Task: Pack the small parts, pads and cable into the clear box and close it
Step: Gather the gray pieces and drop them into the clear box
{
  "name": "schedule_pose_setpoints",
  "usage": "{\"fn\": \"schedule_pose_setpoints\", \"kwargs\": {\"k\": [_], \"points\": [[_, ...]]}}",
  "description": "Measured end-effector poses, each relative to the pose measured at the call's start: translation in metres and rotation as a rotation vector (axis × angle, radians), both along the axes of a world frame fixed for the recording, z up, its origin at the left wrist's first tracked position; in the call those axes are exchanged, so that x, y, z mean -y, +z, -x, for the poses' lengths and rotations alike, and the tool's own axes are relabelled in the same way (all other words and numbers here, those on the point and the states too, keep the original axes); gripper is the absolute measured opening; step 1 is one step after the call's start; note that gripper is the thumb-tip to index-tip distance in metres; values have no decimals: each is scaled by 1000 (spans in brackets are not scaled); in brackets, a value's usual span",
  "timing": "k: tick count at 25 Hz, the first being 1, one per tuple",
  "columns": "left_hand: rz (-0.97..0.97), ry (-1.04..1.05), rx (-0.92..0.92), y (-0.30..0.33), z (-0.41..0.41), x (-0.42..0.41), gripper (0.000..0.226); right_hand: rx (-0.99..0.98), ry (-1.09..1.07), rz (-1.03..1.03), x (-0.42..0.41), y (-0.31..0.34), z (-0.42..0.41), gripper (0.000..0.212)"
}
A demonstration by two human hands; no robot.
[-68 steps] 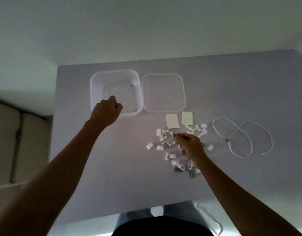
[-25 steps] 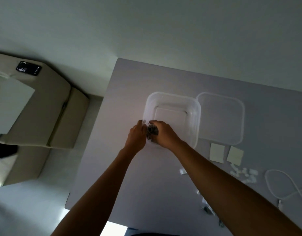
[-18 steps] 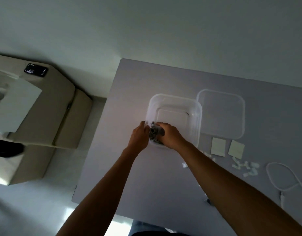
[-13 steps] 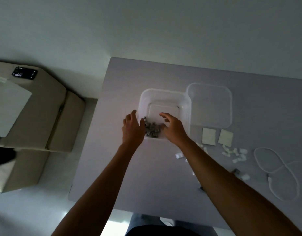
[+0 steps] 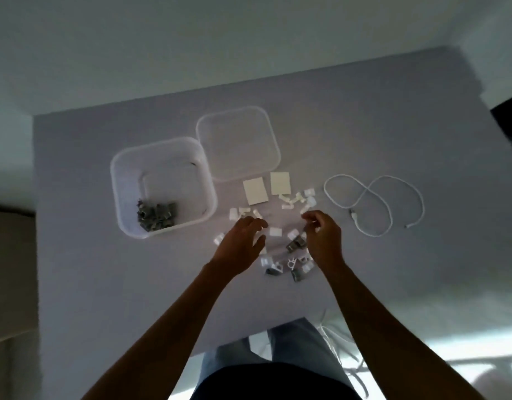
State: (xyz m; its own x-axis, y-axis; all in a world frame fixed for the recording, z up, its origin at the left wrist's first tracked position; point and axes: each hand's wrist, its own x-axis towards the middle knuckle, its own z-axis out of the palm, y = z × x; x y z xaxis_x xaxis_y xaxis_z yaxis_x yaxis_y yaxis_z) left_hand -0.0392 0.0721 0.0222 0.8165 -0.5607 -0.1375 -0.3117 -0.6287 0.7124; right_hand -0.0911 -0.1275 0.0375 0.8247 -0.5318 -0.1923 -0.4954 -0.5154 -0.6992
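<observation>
The clear box (image 5: 208,194) stands open at the table's left, with a heap of grey parts (image 5: 156,217) in its near corner. Its lid (image 5: 237,142) lies flat to its right. Two pale pads (image 5: 254,192) lie below the lid. Small white and grey parts (image 5: 295,197) are scattered around both hands. A white cable (image 5: 373,203) loops at the right. My left hand (image 5: 240,245) hovers over the scattered parts, fingers spread, holding nothing. My right hand (image 5: 324,239) is beside it with its fingers curled over the parts; I cannot see whether it grips one.
The grey table (image 5: 104,284) ends close to my legs at the bottom. A beige cabinet (image 5: 9,272) sits past the table's left edge. Another white cord (image 5: 335,342) lies on the floor by my feet.
Both hands left the box, where they dropped grey parts, and moved right and nearer to the scattered parts. The camera swung right.
</observation>
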Motion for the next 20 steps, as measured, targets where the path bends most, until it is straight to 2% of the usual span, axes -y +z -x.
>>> {"fn": "schedule_pose_setpoints", "kwargs": {"k": [3, 7, 11, 14, 16, 18, 20], "points": [[-57, -78, -39, -13, 13, 39, 24, -55, -50, 49, 32, -13, 31, 33], [-149, -71, -96, -26, 23, 79, 25, -56, 21, 24, 49, -28, 34, 40], [-278, -31, -105, -35, 30, 99, 16, -44, 289, 79, 55, -42, 20, 38], [-243, 84, -169, -33, 28, 99, 11, -109, 378, 121, 60, -56, 7, 32], [-96, 248, -364, -27, 23, 95, 16, -102, 373, 143, 64, -61, 0, 21], [155, 454, -706, -18, 16, 92, 18, -104, 362, 152, 68, -65, -4, 17], [407, 572, -1013, -10, 10, 89, 32, -135, 333, 118, 72, -68, -4, 14]]}}
